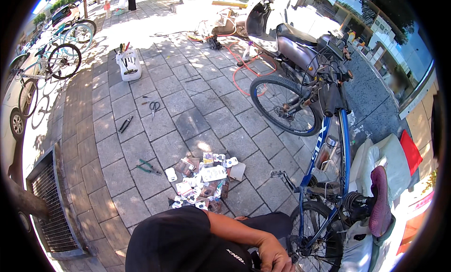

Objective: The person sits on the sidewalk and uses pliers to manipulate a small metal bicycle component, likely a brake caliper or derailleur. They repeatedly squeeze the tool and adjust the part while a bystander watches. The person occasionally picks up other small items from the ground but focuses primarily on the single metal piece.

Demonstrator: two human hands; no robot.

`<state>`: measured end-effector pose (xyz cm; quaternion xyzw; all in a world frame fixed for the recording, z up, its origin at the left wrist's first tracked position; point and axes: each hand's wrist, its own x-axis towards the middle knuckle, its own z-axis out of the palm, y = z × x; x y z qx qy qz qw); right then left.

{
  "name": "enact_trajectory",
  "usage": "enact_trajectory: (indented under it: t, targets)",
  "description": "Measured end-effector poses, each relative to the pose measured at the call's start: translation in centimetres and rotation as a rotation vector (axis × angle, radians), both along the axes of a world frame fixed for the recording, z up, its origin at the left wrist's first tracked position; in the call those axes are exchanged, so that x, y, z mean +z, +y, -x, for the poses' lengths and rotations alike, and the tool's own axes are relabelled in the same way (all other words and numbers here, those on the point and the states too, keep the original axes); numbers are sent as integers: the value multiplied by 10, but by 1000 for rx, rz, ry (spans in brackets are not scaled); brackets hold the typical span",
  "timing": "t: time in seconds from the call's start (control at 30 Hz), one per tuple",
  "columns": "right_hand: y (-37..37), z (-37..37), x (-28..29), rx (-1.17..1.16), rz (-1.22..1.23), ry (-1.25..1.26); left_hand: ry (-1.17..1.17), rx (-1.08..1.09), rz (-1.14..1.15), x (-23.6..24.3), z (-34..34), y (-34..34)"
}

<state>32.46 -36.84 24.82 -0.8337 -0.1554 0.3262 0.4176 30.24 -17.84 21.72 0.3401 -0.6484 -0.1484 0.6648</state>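
My left forearm reaches across from a black sleeve toward the right. At the lower edge my left hand is closed, with its fingers curled in beside the rear wheel of a blue bicycle. What the fingers hold, if anything, is hidden, as the picture cuts the hand off. No part of my right hand shows. The bicycle stands upright with its front wheel turned to the left. A purple saddle sits on it, and a clear bottle is at its frame.
Small packets and parts lie piled on the paving ahead. Left of them are green-handled pliers, a dark hand tool and scissors. A white tool container stands farther off. An electric scooter and an orange hose lie beyond.
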Motion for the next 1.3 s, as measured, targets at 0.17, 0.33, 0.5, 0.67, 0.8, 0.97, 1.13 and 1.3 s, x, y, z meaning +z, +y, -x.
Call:
enact_trajectory:
  t: [0.17, 0.33, 0.5, 0.67, 0.8, 0.97, 1.13, 1.3]
  targets:
    - [9, -8, -10, -24, -84, 5, 75, -6, -79, -4, 12, -3]
    - [8, -13, -18, -34, -142, 19, 119, -27, 109, -39, 4, -33]
    - [-1, -13, -41, -213, -221, 8, 295, 89, -260, -58, 9, -15]
    - [-30, -44, -84, -292, -367, 99, 150, -196, -24, -27, 24, -34]
    - [-16, -14, -53, -368, -755, 53, 104, -204, 38, -9, 28, -37]
    - [-15, -10, -36, -352, -809, 16, 504, -121, -89, -45, 18, -8]
    - [-71, 5, -46, -532, -644, -63, 1003, 322, -43, -99, -4, -14]
    - [-113, 15, -79, -638, -799, 52, 877, 708, -389, -89, -37, -51]
